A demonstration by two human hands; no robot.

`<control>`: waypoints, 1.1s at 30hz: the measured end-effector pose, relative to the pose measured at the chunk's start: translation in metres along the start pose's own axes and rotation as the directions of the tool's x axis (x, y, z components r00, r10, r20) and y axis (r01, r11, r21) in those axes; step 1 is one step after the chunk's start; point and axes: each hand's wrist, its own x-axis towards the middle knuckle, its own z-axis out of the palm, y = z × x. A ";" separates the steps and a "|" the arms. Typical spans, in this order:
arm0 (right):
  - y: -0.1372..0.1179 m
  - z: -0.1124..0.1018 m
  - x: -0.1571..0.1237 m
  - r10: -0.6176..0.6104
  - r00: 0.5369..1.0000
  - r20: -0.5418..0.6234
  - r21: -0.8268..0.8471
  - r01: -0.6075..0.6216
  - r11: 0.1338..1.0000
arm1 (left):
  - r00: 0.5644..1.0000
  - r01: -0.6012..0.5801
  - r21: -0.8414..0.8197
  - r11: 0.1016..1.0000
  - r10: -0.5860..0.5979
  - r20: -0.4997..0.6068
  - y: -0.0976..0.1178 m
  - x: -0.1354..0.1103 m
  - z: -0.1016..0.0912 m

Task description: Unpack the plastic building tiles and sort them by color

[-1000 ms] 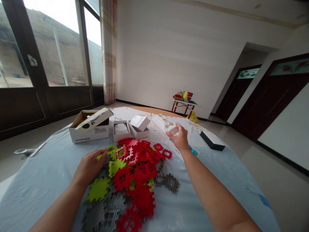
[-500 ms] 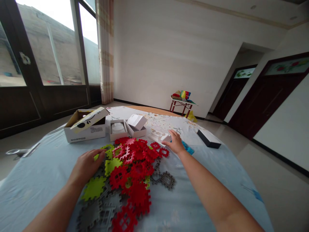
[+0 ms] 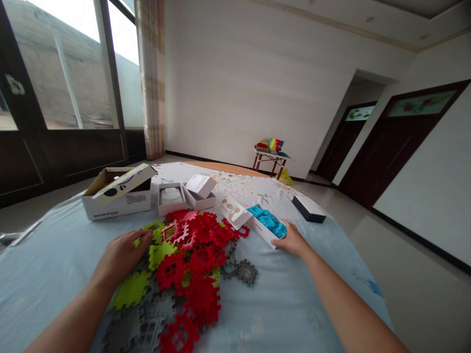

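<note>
Red, lime and grey notched tiles (image 3: 184,274) lie heaped on the pale blue cloth (image 3: 279,304). Left hand (image 3: 119,255) rests flat and open on a lime one. Right hand (image 3: 292,242) grips the near end of a white box (image 3: 267,226) full of blue pieces, beyond the heap.

Matt, seemingly foam tiles (image 3: 191,255); cloth sheet (image 3: 279,304)

So the right hand (image 3: 292,241) came back from the far side of the tabletop toward the near right edge, and it's now resting against the near end of a white box (image 3: 265,229). That box sits open now, with blue pieces (image 3: 268,221) showing inside, and its lid (image 3: 234,213) lies flipped just beside it.
</note>
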 end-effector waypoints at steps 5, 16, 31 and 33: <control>-0.001 -0.015 0.000 0.020 0.968 -0.250 -0.092 -0.044 0.995 | 1.000 -0.009 -0.033 0.999 0.009 0.000 -0.001 -0.003 -0.002; -0.102 -0.022 -0.037 -0.552 0.773 -0.313 -0.055 0.565 0.823 | 0.950 -0.282 -0.032 0.959 0.274 -0.151 0.017 -0.005 0.006; -0.161 -0.002 -0.042 -0.860 0.488 -0.150 -0.217 0.832 0.510 | 0.952 -0.301 -0.101 0.948 0.292 -0.096 0.033 -0.011 0.002; -0.162 0.000 -0.043 -0.881 0.453 -0.135 -0.231 0.851 0.472 | 0.953 -0.294 -0.100 0.950 0.285 -0.099 0.034 -0.011 0.001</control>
